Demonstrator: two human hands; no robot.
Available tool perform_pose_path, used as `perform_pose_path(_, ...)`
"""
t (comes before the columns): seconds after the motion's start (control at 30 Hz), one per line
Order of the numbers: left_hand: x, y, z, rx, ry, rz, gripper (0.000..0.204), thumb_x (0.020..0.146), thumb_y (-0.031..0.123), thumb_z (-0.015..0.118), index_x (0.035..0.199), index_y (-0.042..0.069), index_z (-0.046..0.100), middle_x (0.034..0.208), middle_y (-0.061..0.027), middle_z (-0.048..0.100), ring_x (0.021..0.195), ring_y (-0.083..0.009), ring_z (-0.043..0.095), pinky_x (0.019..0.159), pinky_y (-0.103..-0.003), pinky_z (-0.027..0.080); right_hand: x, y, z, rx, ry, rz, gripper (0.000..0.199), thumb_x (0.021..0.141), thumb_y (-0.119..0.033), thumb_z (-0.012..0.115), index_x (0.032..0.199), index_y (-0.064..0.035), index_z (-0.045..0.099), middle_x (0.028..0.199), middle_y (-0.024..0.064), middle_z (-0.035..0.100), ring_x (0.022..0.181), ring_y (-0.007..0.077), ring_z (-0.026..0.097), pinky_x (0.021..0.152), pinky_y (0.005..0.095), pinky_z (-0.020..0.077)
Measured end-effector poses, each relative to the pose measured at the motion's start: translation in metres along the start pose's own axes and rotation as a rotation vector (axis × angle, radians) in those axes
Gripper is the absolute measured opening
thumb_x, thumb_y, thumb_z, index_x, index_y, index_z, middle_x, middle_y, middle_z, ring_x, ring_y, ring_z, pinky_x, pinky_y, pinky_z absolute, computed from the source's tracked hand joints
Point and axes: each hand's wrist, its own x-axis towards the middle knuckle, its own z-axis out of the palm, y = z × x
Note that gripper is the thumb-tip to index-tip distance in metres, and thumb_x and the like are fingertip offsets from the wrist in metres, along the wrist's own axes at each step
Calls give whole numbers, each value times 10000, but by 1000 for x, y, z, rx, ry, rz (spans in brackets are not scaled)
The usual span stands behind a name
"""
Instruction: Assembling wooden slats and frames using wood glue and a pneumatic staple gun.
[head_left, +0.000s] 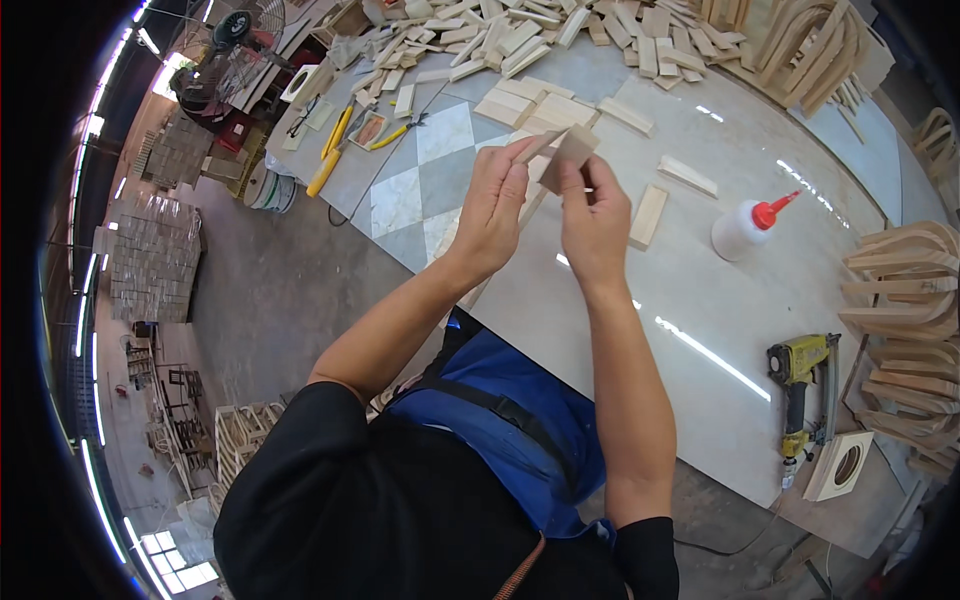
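Both my hands are raised over the pale stone table [700,330]. My right hand [595,215] grips a small flat wooden block [570,155] at its lower edge. My left hand [492,205] pinches a second thin wooden piece [535,147] that sits against the block's left side. The two pieces touch. A loose wooden block [648,216] lies on the table just right of my right hand, and another [687,176] lies a little farther back.
A white glue bottle with a red nozzle [745,226] stands to the right. A yellow nail gun [800,392] lies near the front edge beside a square wooden piece with a round hole [840,466]. Piles of wooden blocks [520,40] and curved wooden frames [905,300] ring the table. Yellow-handled pliers [395,133] lie far left.
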Motion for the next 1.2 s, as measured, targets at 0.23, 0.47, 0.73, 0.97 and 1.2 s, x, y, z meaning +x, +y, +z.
perform_pose_path(0.23, 8, -46, -65, 416, -85, 215, 429, 1149, 130, 615, 1572, 61, 628, 1364, -112, 601, 1177, -292, 595, 1059, -381, 502, 5, -1, -18, -664, 53, 19, 369, 1126, -167, 604, 1443, 1, 691, 1225, 181, 788, 1044, 323, 721, 960, 382, 566)
perform_pose_path(0.47, 45, -108, -149, 705, -331, 282, 466, 1032, 71, 755, 1495, 108, 716, 1353, -108, 649, 1218, -314, 620, 1082, -399, 518, -3, 25, -27, -1407, 105, -238, 437, 994, -98, 725, 1425, -33, 700, 1220, 164, 759, 1085, 387, 711, 980, 477, 572)
perform_pose_path(0.73, 82, -118, -190, 607, -361, 334, 379, 942, 88, 843, 1318, 104, 797, 1305, -57, 706, 1171, -269, 661, 1007, -366, 553, -1, 2, -11, -1234, 157, 196, 350, 968, -64, 791, 1314, -47, 741, 1278, 106, 759, 1109, 302, 697, 1011, 390, 570)
perform_pose_path(0.97, 116, -128, -215, 704, -342, 476, 266, 912, 50, 843, 1173, 88, 810, 1269, -30, 720, 1140, -255, 671, 979, -359, 562, 30, -3, 64, -906, -103, -127, 302, 926, 15, 805, 1216, -59, 767, 1316, 77, 761, 1080, 242, 679, 944, 349, 566)
perform_pose_path(1.2, 125, -132, -229, 752, -316, 449, 266, 856, 7, 837, 1101, 96, 789, 1239, -26, 749, 1185, -263, 687, 1008, -376, 565, 87, 45, 144, -988, -297, -351, 267, 900, -25, 831, 1158, -60, 771, 1305, 55, 748, 1126, 265, 668, 1000, 365, 544)
